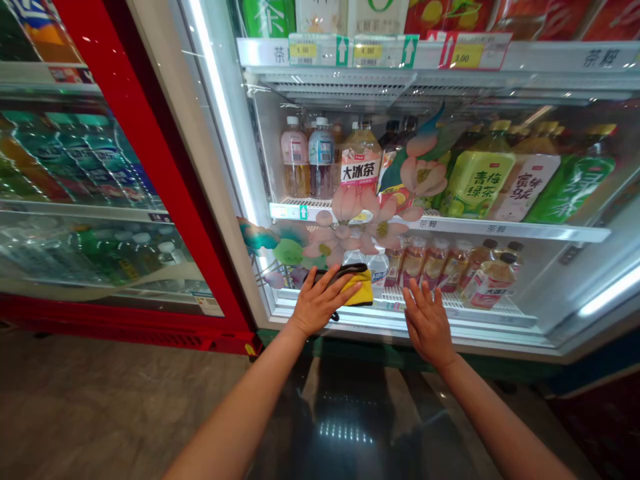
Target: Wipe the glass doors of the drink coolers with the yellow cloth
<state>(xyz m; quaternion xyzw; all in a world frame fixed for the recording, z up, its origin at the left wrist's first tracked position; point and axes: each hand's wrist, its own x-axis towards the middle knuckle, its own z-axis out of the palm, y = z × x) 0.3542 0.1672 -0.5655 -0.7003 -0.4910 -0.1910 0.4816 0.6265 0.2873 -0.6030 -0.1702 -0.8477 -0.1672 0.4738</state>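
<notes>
My left hand point(320, 301) presses a folded yellow and black cloth point(361, 288) against the glass door of a lit drinks cooler, low down on the pane. Its fingers lie over the cloth's left part. To the right, my right hand point(429, 323) rests near the lower part of the glass with fingers stretched out and nothing in it. Pink flower decals point(383, 230) show on the glass above my hands. Behind the pane, bottles stand on shelves, among them a large iced tea bottle point(359, 167) and a green tea bottle point(481, 175).
At the left stands a red-framed cooler point(165, 160) with rows of bottles. A shelf edge with price tags point(370, 52) crosses the top. Below the doors lies a grey-brown floor point(125, 400), with a dark glossy surface point(345, 413) between my forearms.
</notes>
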